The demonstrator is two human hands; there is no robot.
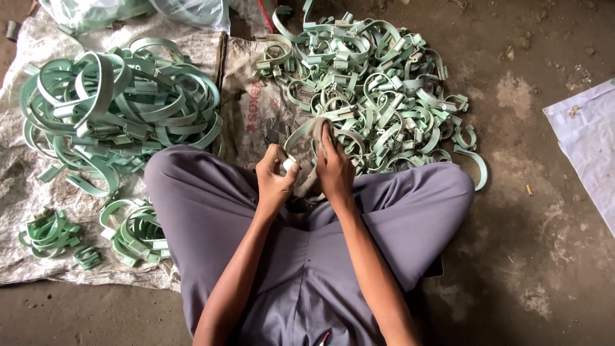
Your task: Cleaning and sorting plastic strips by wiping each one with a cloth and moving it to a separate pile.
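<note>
Seated cross-legged on a dirt floor, the person wore grey trousers and worked with both bare hands held together above the lap.

The left hand was clenched around one end of a pale green curved clamp, with a small white piece showing between thumb and fingers. The right hand grasped the same clamp near its upper bend, fingers stretched up along the band and pressing a scrap of grey-brown cloth against it. The clamp stood roughly upright between the two hands, just in front of the knees and touching the near edge of the heap beyond. Whether the white piece was part of the clamp could not be told.

Directly ahead of the hands lay a large heap of small green clamps, tangled together, spreading onto the floor by the right knee. To the left, a separate pile of larger green bands rested on a worn woven sack. Near the left knee sat a small cluster of clamps, and further left two smaller bundles, well apart from the hands.

A clear plastic bag lay at the top edge, behind the larger bands. A white sheet lay on the floor at the far right, well apart from everything else.
</note>
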